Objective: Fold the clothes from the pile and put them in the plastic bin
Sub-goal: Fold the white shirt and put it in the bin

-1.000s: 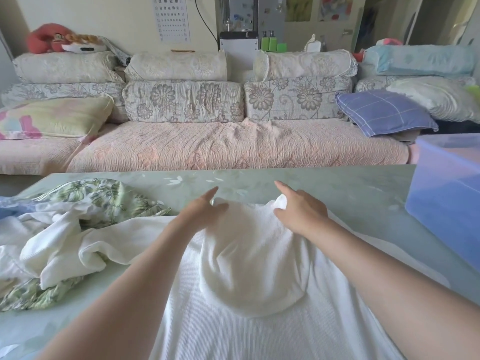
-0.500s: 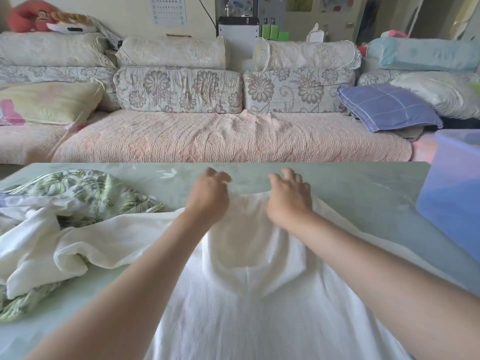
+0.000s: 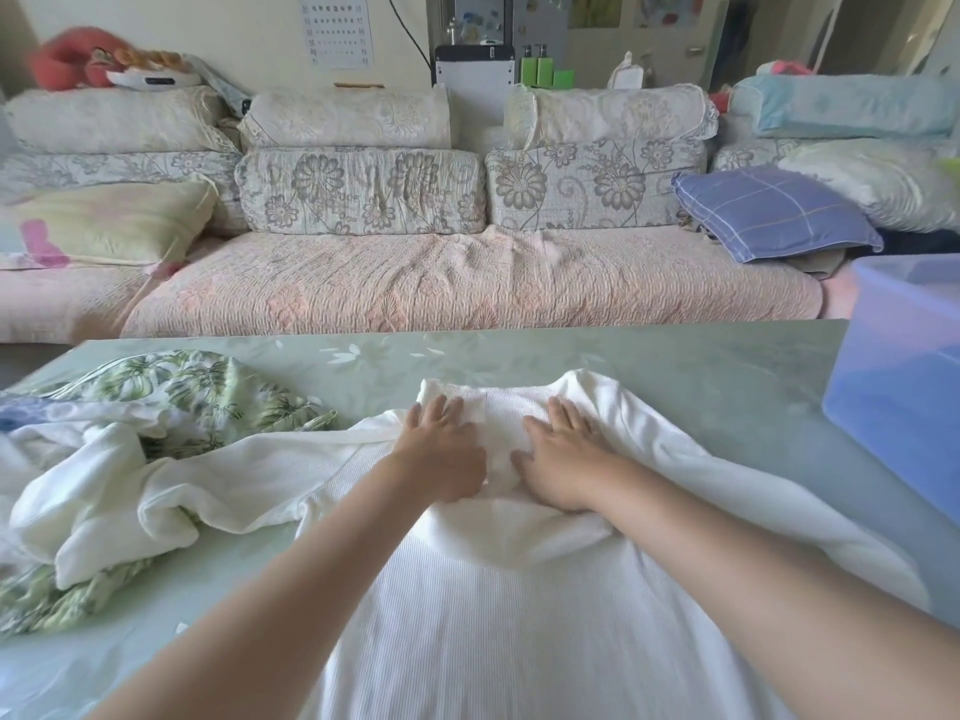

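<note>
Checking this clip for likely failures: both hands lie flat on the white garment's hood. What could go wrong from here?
1. The white garment's sleeve drapes onto the pile. Pulling it in for a fold may drag other clothes along.
2. The hood looks bunched under the left hand and right hand, so wrinkles could get pressed into the fold and leave a lumpy bundle.
</note>
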Demonstrator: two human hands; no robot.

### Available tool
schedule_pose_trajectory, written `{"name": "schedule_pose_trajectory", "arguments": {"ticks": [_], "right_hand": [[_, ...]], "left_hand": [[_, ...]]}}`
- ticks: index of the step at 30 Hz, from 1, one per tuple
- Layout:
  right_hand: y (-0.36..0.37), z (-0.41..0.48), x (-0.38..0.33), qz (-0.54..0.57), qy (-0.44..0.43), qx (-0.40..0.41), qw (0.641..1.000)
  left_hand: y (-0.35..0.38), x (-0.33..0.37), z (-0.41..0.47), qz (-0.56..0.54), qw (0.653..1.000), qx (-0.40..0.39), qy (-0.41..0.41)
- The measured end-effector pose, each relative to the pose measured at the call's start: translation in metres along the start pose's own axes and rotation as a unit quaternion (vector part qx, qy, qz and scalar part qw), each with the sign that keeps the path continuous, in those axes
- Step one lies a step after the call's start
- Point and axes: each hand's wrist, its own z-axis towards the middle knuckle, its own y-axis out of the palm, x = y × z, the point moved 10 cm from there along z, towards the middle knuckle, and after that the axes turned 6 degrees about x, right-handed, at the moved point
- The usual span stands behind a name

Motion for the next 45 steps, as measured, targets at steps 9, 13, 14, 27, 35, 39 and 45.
{"name": "schedule_pose_trajectory", "arguments": {"ticks": [9, 13, 14, 27, 35, 39, 45], "right_hand": [[-0.005, -0.055, -0.053, 0.06, -0.09, 0.025, 0.994], [0.009, -0.078, -0.055, 0.031, -0.095, 0.023, 0.995], [0.008, -0.08, -0.055, 0.022, -0.089, 0.026, 0.995], [-0.028, -0.083, -0.204, 0.042, -0.214, 0.072, 0.973], [-0.026, -0.013, -0.242, 0.002, -0.164, 0.097, 0.982], [-0.023, 0.016, -0.252, -0.011, -0.158, 0.104, 0.982], [-0.038, 0.053, -0.244, 0.078, -0.093, 0.169, 0.978]], "left_hand": [[0.01, 0.029, -0.079, -0.039, 0.995, 0.016, 0.088], [0.008, 0.016, -0.109, -0.156, 0.98, 0.073, 0.096], [0.0, 0.004, -0.115, -0.187, 0.976, 0.084, 0.079], [-0.051, -0.203, -0.182, -0.035, 0.927, 0.265, -0.265], [-0.03, -0.278, -0.168, -0.156, 0.924, 0.18, -0.3], [-0.019, -0.273, -0.152, -0.091, 0.965, 0.051, -0.242], [-0.006, -0.282, -0.142, -0.051, 0.958, -0.01, -0.283]]}}
